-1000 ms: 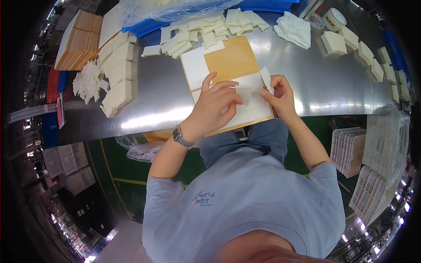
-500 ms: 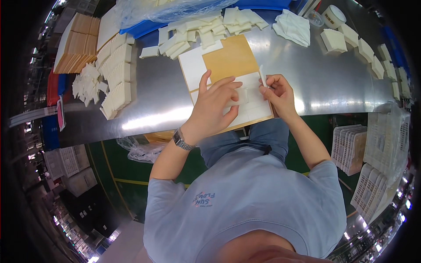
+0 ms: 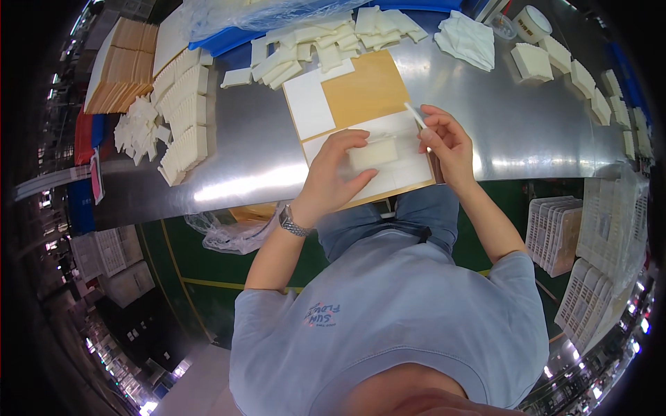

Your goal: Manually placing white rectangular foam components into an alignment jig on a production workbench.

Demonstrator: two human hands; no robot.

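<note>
A pale cream rectangular block (image 3: pixel 376 152) lies on a white sheet (image 3: pixel 409 170) at the front of a brown board (image 3: pixel 371 90). My left hand (image 3: pixel 336 166) is around the block's left end, thumb and fingers apart; whether they touch it I cannot tell. My right hand (image 3: pixel 447 142) pinches a thin white strip-like piece (image 3: pixel 415 114), tilted above the board's right edge. Another white sheet (image 3: pixel 305 104) covers the board's far left part. Beyond the board lies a loose heap of similar cream blocks (image 3: pixel 305 52).
On the left stand rows of stacked cream pieces (image 3: pixel 187 111), a heap of small scraps (image 3: pixel 139 132) and a stack of brown-edged sheets (image 3: pixel 121 66). A crumpled white cloth (image 3: pixel 466 40), a white tub (image 3: pixel 533 25) and more cream stacks (image 3: pixel 532 62) are at the far right of the metal table (image 3: pixel 250 159).
My left hand has drawn back leftward, its fingers curling, which uncovers the cream block. My right hand has moved slightly right, and the white strip in it is tilted more to the left.
</note>
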